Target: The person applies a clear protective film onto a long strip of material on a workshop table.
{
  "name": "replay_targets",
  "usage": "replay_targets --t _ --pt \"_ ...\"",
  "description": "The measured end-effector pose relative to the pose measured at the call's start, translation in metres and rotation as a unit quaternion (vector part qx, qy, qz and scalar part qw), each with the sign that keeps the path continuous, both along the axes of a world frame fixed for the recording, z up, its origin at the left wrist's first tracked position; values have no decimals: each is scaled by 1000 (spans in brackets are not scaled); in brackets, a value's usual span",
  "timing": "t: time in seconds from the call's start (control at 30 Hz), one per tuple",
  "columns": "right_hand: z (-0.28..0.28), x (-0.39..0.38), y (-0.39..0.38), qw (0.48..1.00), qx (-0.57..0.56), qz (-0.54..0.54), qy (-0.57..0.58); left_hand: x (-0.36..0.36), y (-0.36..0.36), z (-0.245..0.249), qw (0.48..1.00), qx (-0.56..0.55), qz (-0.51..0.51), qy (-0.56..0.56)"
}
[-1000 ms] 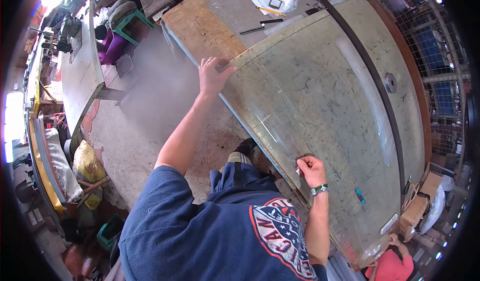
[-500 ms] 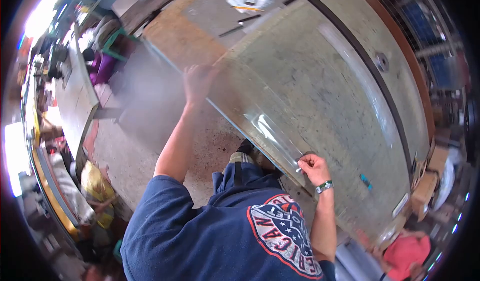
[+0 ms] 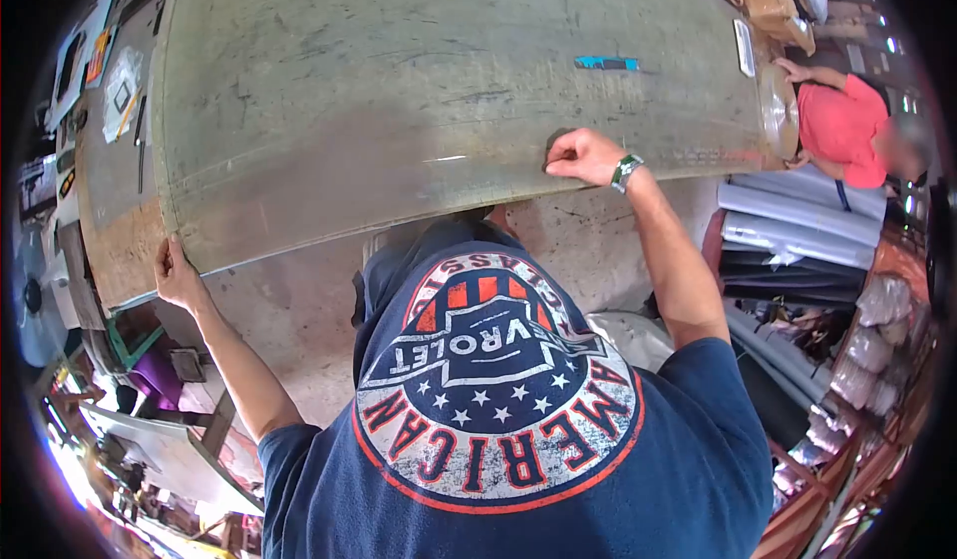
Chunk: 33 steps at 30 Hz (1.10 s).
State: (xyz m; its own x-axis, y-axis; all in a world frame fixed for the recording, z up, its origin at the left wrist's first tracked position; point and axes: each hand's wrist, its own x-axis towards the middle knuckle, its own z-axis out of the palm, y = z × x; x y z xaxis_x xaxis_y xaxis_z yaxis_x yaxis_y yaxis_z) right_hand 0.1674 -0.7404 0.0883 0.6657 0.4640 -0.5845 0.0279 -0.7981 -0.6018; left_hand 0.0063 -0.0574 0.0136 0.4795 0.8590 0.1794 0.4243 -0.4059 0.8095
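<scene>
Shifted rightward since moments ago, the right hand [image 3: 590,157] is over the clear sheet [image 3: 429,111] on the tabletop [image 3: 110,250], fingertips pressed together, while the left hand [image 3: 182,278] meets its near-left corner, pinching or not I can't tell.

- The sheet [image 3: 444,159] I have here: clear, smooth plastic, glossy where it glints.
- My table [image 3: 125,260]: matt wood at the corner.
- My shirt [image 3: 478,529]: soft, matt cloth.
- Bag [image 3: 124,69]: thin, crinkled, shiny plastic.
- Rolls [image 3: 797,203]: smooth, glossy wrap.

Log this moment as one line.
left hand: at near edge of table | right hand: over table, curled, hold unclear | blue tool: on table beyond right hand
</scene>
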Motion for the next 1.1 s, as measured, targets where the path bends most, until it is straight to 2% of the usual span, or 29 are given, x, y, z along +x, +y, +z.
replay_targets --t 0.1,0.2,1.1 --pt "4 2 -29 998 -44 -45 3 -2 10 -6 1000 6 -2 13" --pt "8 3 -49 997 -37 -73 2 1 5 -3 1000 -17 -10 -8" --pt "12 1 -52 991 -68 -91 -71 -2 21 -19 997 -57 -10 -44"
